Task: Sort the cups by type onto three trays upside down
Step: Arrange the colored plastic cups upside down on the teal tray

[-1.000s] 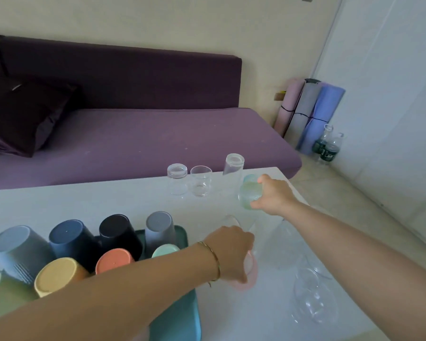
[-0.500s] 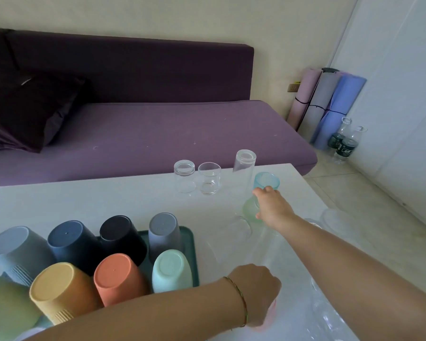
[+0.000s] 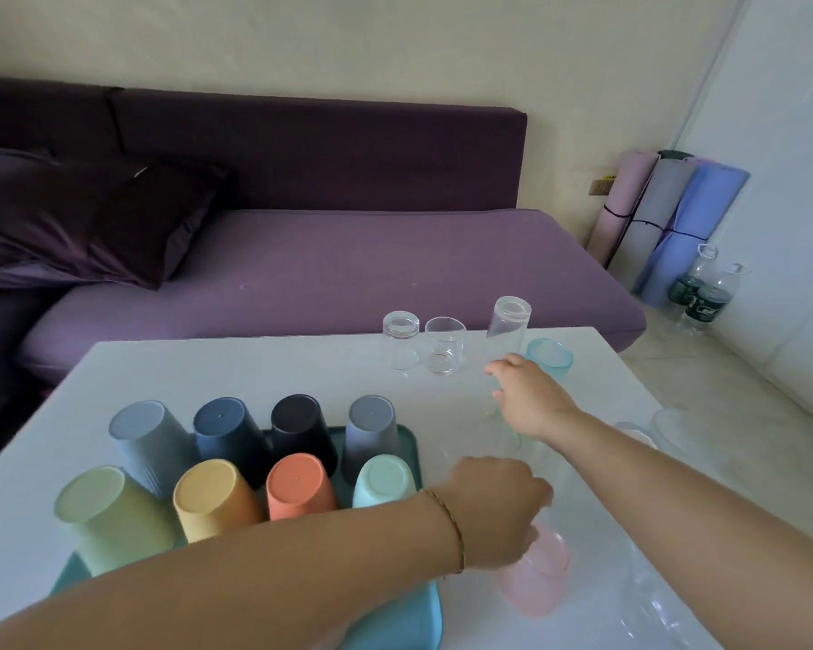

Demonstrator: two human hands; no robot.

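Left hand (image 3: 494,509) curls over a frosted pink cup (image 3: 538,584) beside the tray (image 3: 407,436), hiding its top. Right hand (image 3: 531,401) covers a faint green cup (image 3: 498,431); grip unclear. 8 matte cups (image 3: 296,485) stand inverted on the tray.

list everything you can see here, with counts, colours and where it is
opaque cups: 8, grey-blue, navy, black, grey, green, yellow, orange, mint, upside down on tray
tray: 1, teal, table's near left
clear glasses: 3, colourless, table's far edge
teal cup: 1, translucent, beside tallest glass
pink cup: 1, translucent, under left hand
blurred glassware: count unclear, colourless, table's right edge
table: 1, white
sofa: 1, purple, behind table
pillow: 1, dark purple, on sofa
rolled mats: 3, pink, grey, blue, corner
bottles: 2, clear, floor
left hand: grips pink cup from above
right hand: near teal cup, grip hidden
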